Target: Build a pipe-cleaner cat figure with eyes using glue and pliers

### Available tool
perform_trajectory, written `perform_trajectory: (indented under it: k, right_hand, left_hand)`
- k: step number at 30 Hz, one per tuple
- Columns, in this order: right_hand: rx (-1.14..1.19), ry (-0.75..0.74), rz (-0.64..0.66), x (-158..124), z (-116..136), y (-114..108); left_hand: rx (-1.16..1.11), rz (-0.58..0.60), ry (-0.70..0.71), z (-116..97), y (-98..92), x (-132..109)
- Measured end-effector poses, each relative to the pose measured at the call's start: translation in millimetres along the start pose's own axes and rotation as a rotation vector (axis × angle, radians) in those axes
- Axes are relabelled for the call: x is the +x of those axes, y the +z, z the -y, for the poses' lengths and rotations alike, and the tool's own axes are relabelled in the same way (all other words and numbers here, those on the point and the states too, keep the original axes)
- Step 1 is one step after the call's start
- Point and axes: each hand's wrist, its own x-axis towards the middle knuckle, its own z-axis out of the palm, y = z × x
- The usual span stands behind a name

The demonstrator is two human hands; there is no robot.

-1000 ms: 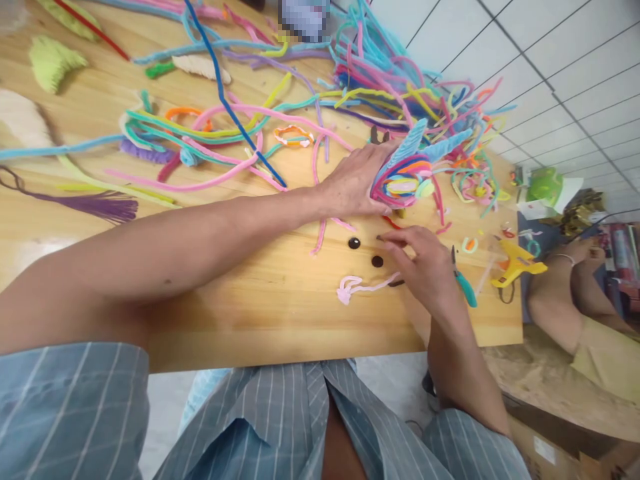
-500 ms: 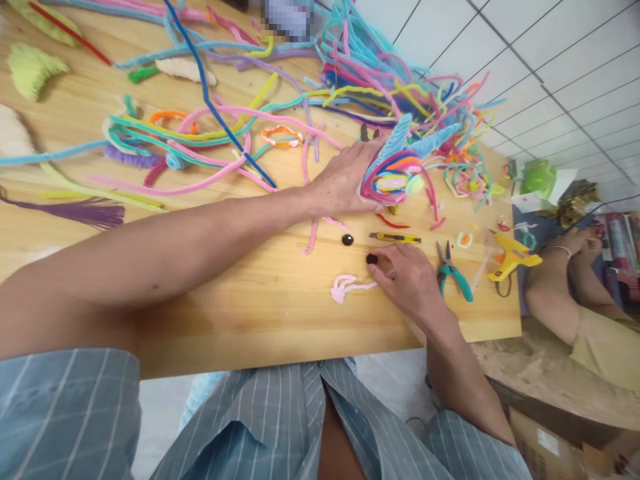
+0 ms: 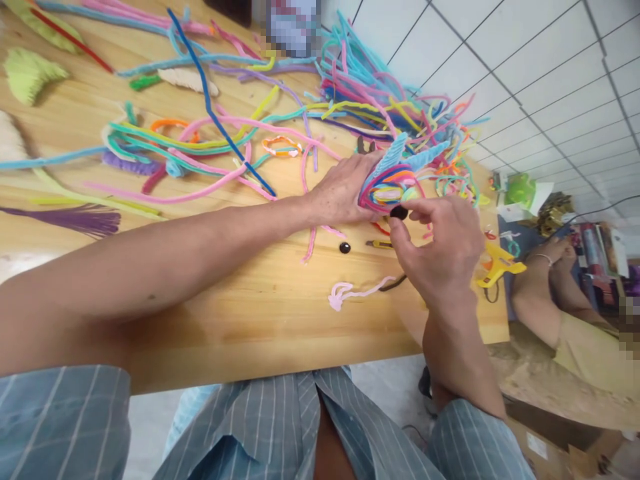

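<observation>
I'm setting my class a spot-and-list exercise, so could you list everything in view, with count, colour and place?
wooden table: one, light brown, centre
fuzzy stems: too many to count, many colours, heaped and strewn across the table
tassel: one, purple, table's left
glossy black piece: one, black, table, near centre
pink looped strand: one, pale pink, nearer the table's front edge
utility knife: one, yellow, table, partly hidden
glue gun: one, yellow, table's right end
cardboard box: one, brown, lower right
other person: one, tan clothing, right
craft piece: one, multicoloured, in left hand
black disc: one, black, at right fingertips
striped sleeves: two, blue-grey, bottom
left hand: one, around craft piece
right hand: one, beside craft piece
</observation>
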Motion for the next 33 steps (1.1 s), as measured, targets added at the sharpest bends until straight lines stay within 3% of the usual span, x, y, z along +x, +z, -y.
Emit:
perform_trajectory:
  k: [4,11,33]
  right_hand:
    - [-0.078,0.012,0.040,14.2,-4.6,9.1]
    - [-0.131,0.011,0.052,15.9,-15.4,21.5]
    - [-0.130,0.022,0.062,17.3,-16.5,25.8]
  left_hand:
    - [0.002,-0.054,0.027,0.7,0.3,-3.1]
    - [-0.020,-0.050,0.038,2.8,2.0,-1.7]
    - [0.021,-0.041,0.026,-1.5,0.2,-3.2]
